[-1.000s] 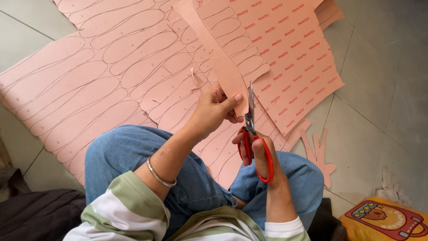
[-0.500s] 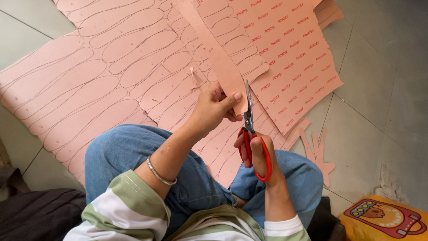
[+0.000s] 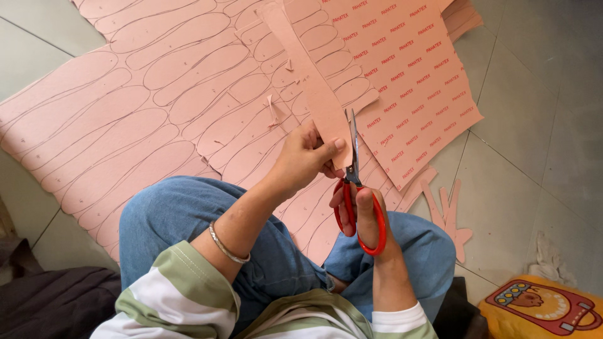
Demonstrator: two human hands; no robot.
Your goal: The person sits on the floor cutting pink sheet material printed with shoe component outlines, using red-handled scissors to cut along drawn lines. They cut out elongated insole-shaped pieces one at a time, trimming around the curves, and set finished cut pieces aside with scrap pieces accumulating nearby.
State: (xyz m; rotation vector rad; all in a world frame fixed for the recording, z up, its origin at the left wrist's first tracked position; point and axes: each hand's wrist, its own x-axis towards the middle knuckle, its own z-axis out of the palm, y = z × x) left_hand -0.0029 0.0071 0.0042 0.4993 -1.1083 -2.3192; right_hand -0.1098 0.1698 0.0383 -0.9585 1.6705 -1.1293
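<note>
**Pink strip under the scissors: entry for hands and surroundings**

Since the earlier frames little has shifted: the red-handled scissors [image 3: 355,188] have been carried slightly further along the pink strip [image 3: 314,88], and both hands sit a touch lower in view.

Left hand [image 3: 304,157]: closed in a pinch on the strip's near end, thumb on top, just beside the blades. A metal bangle [image 3: 226,246] is worn at that wrist.

Right hand [image 3: 367,213]: closed through the handle loops, blades upright at the strip's right edge and nearly shut. The cut is judged best served by holding the strip taut and feeding it steadily into the blades.

Beyond the hands: large pink sheet [image 3: 125,113] marked with drawn ovals; printed pink sheet [image 3: 414,81] to the right; offcut [image 3: 447,216] beside the right knee.

Containers: yellow bag [image 3: 543,311], far right; contents not visible.
</note>
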